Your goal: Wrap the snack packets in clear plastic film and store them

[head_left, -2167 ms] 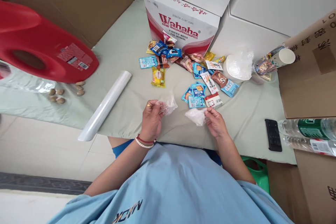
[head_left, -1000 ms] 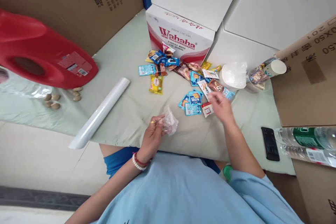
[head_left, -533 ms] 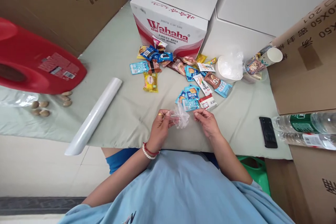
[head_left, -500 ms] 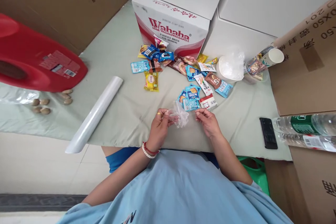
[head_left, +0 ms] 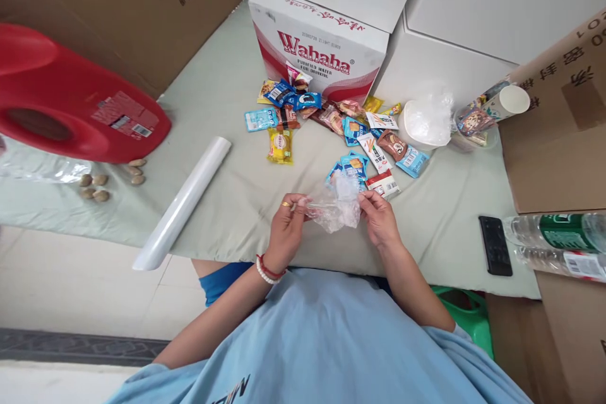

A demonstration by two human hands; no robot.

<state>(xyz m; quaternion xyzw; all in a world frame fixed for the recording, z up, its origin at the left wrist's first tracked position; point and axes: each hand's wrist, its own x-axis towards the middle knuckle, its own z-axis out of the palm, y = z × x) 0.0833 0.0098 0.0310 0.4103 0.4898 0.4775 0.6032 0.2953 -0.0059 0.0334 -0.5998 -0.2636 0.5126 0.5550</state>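
Observation:
Both my hands pinch a crumpled clear plastic bag (head_left: 335, 207), partly spread between them above the front of the table. My left hand (head_left: 286, 222), with a ring and bracelets, grips its left side. On the right side, the thumb and fingers of my right hand (head_left: 380, 218) close on its edge. Just beyond the bag lie blue snack packets (head_left: 354, 165), partly covered by the plastic, and a red-and-white packet (head_left: 384, 184). A yellow packet (head_left: 280, 146) rests farther left, near a pile of mixed wrapped snacks (head_left: 284, 98).
A plastic roll (head_left: 184, 202) lies at the left, near a big red jug (head_left: 85, 101) and several brown nuts or stones (head_left: 100, 179). A Wahaha carton (head_left: 322, 44) stands behind. Rightward are a white bowl (head_left: 416, 132), a paper cup (head_left: 514, 101), a phone (head_left: 495, 245) and bottles (head_left: 563, 231).
My right hand, earlier apart from the bag, now has hold of it. The bag is spread wider between my hands. The whole view has shifted slightly.

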